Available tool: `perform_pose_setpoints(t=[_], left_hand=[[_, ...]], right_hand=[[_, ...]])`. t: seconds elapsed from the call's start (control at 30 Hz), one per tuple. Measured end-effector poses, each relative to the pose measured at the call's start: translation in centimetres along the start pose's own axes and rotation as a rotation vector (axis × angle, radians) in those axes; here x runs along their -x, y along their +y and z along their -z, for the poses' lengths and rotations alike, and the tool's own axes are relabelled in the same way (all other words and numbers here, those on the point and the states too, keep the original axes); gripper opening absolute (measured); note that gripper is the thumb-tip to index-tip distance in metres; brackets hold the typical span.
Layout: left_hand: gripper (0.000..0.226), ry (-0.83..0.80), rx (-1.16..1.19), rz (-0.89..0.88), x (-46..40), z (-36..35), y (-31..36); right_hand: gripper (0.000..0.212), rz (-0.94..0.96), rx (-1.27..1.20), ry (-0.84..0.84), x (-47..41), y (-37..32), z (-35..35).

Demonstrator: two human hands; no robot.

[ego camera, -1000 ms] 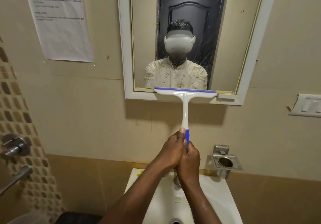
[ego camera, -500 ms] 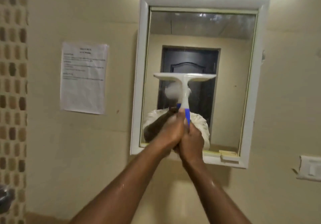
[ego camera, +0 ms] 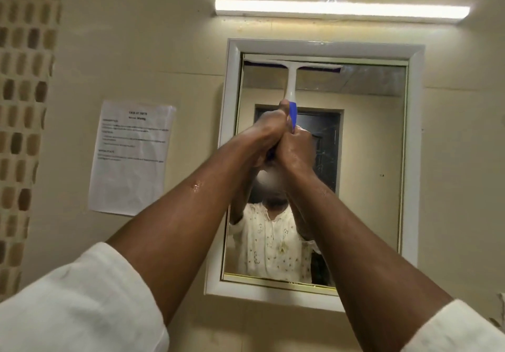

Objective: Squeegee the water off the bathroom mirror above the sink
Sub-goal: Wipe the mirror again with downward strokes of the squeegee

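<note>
Squeegee point(ego camera: 291, 83) handle base: hidden by clasped hands. Paper notice point(ego camera: 131, 157): text too small/blurred. Sleeves: cut by btm edge.

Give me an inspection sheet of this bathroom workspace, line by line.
Surface: mirror in white frame, streaks on the glass.
Job's things: squeegee, blade across the glass's top left, handle hanging down.
Clutter: nothing seen.
Grippers: left hand and right hand both clasp the handle.
Cables: nothing seen.
Surroundings: lit tube light above; printed paper on the wall at left; mosaic tiles further left.
</note>
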State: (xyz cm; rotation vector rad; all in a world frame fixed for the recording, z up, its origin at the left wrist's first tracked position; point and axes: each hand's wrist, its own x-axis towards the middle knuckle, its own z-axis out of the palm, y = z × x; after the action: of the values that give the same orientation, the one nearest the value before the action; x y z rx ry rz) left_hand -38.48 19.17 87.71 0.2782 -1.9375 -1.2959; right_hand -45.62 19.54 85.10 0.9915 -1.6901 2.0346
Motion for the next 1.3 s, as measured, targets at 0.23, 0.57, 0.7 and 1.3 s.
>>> perform_pose_setpoints(t=[0.23,0.57,0.7,1.3], left_hand=[[0.048,-0.007,-0.061,-0.033,-0.7,0.3,0.3],[0.053,0.004,-0.076,-0.002,-0.1,0.5,-0.2],[0.048,-0.01,-0.075,0.017,0.8,0.4,-1.8],[0.068,-0.037,-0.114,0.085,7.4,-1.5,-11.3]], right_hand=[[0.015,0.008,-0.007,-0.01,-0.6,0.5,-0.1],[0.021,-0.015,-0.017,-0.042,0.9,0.7,0.0],[0.018,0.015,-0.018,-0.046,3.1,1.8,0.4],[0.028,-0.07,-0.042,-0.067,13.3,8.7,1.9]])
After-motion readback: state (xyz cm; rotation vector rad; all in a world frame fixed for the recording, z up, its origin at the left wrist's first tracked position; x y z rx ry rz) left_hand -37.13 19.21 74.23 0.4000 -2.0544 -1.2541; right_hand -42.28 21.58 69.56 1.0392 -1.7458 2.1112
